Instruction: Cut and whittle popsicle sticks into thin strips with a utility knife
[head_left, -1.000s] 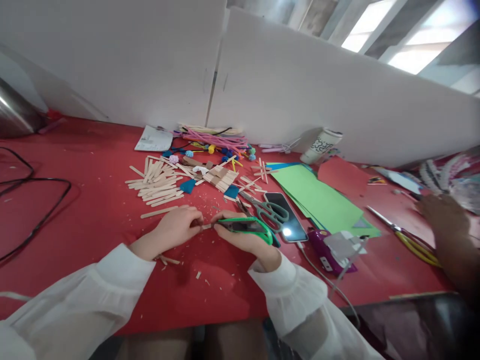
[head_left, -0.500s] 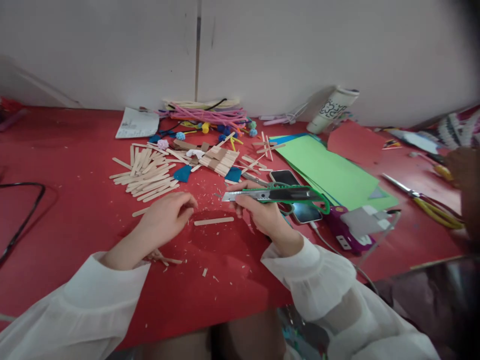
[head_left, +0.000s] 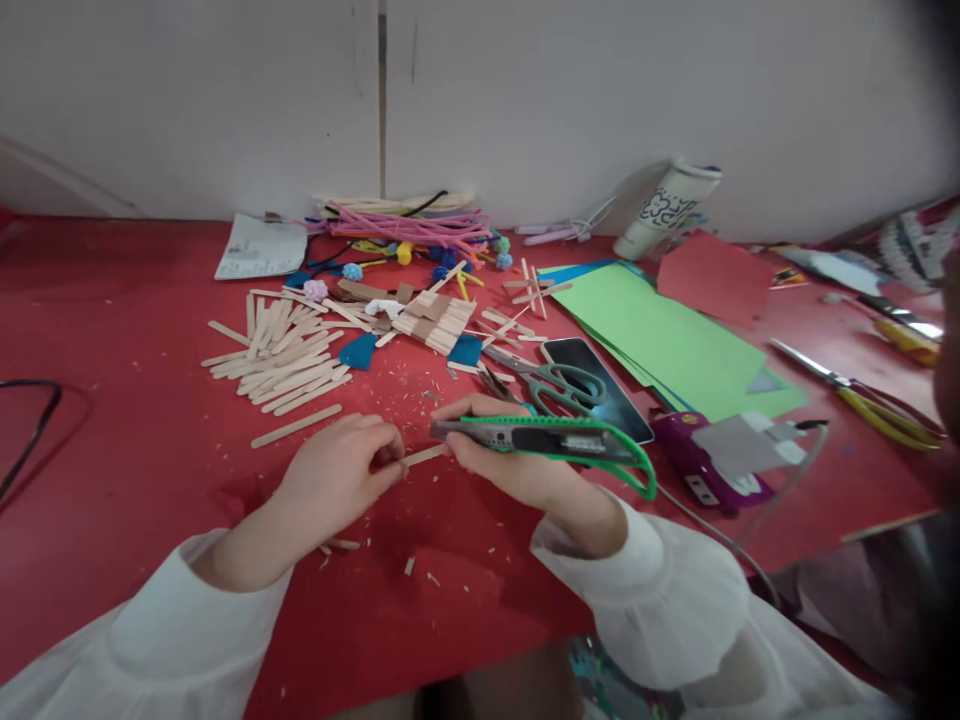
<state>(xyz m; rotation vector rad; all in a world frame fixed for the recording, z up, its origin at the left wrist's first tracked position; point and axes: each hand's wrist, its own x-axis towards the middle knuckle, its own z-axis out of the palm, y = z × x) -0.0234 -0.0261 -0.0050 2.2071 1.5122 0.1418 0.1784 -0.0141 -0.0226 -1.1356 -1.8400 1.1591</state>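
Note:
My left hand (head_left: 337, 470) is closed, thumb and fingers pinching the left end of a wooden craft stick (head_left: 424, 456). My right hand (head_left: 510, 465) is wrapped round a green and black utility knife (head_left: 555, 437), its tip pointing left above the stick. The right fingertips come down at the stick's right end; whether they grip it too is hidden. Little or no bare blade shows at the tip. Beyond the left hand lies a single craft stick (head_left: 296, 426), with a loose pile of craft sticks (head_left: 281, 345) behind it.
Scissors (head_left: 562, 385) lie partly over a phone (head_left: 592, 375) by my right hand. Right of them are green paper (head_left: 667, 330), a purple device (head_left: 697, 465) with a cable, and yellow-handled scissors (head_left: 862, 395). Pipe cleaners (head_left: 412, 225) and a tumbler (head_left: 667, 212) stand along the wall.
Both hands have come down to the craft stick that lay between them, and the left now pinches it. The knife has dropped lower, and its blade shows less.

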